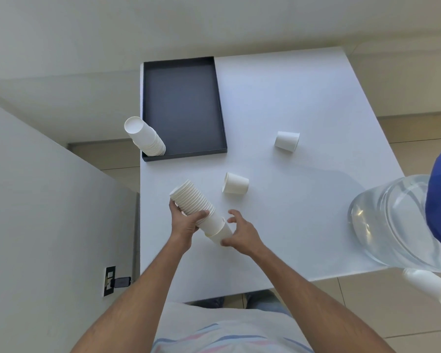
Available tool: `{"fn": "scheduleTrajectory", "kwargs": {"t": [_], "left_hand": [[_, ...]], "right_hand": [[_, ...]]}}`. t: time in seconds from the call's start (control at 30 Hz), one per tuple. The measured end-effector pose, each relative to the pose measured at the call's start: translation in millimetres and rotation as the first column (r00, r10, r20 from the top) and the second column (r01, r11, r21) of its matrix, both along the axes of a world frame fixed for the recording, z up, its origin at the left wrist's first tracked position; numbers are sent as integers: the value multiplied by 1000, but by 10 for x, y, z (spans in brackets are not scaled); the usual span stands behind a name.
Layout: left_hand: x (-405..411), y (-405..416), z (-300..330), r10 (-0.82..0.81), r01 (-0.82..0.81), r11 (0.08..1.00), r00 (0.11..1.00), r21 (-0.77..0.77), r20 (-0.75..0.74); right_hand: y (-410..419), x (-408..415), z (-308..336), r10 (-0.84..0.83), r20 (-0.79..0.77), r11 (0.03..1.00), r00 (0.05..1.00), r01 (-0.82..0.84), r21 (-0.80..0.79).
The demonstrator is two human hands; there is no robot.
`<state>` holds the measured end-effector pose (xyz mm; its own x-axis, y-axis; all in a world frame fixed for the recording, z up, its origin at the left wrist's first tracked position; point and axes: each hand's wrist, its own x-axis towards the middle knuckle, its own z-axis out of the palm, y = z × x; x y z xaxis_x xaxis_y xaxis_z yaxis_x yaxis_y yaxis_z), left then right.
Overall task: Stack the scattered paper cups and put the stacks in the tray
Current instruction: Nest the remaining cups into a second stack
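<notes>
Low in the middle of the frame, the left hand (186, 221) gripped a tall cup stack (196, 203), while the right hand (239, 231), fingers spread, touched the bottom cup (218, 231). Two loose cups (236, 183) (287, 141) lay farther up on the counter (303, 98). At the upper left, only one finished stack (144, 136) stood in the tray (181, 103), so more work was left.

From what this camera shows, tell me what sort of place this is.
Probably an office or break-room corner, though that is a guess: a plain white table against bare walls, a large water-cooler bottle beside it, a tiled floor, and stacks of disposable paper cups.
</notes>
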<state>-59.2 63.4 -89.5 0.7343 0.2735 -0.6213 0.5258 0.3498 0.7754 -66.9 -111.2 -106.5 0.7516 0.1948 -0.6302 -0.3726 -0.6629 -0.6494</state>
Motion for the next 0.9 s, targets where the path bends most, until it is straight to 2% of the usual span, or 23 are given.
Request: {"fn": "scheduleTrajectory", "kwargs": {"t": [0.13, 0.3, 0.43, 0.53, 0.6, 0.63, 0.7, 0.8, 0.9], "left_hand": [[-60, -11, -43, -13, 10, 999, 998, -39, -68], [-32, 21, -53, -42, 30, 996, 989, -87, -140], [55, -16, -37, -50, 27, 988, 988, -152, -145], [120, -28, -7, -82, 59, 987, 986, -151, -148], [147, -6, -19, -116, 97, 987, 981, -127, -155], [160, 8, -30, -138, 122, 987, 978, -107, -159], [188, 33, -49, -192, 186, 981, 968, -56, -160], [225, 62, -80, -298, 310, 950, 939, 47, -168], [259, 86, -105, -407, 432, 891, 896, 141, -176]], "right_hand": [[78, -67, -68, -24, 29, 998, 999, 26, -50], [96, -29, -74, -72, 55, 997, 996, 71, 32], [43, 160, -14, 21, 64, 993, 998, -28, 111], [-17, 410, 68, 47, 200, 994, 979, -66, 86], [-72, 651, 110, -2, 380, 1000, 925, 6, -10], [-104, 791, 121, 24, 468, 995, 883, 22, -92], [-152, 1088, 110, 185, 555, 953, 811, -11, -302], [-173, 1467, 50, 400, 448, 844, 799, -131, -520], [-141, 1706, -59, 526, 361, 759, 770, -234, -607]]}}
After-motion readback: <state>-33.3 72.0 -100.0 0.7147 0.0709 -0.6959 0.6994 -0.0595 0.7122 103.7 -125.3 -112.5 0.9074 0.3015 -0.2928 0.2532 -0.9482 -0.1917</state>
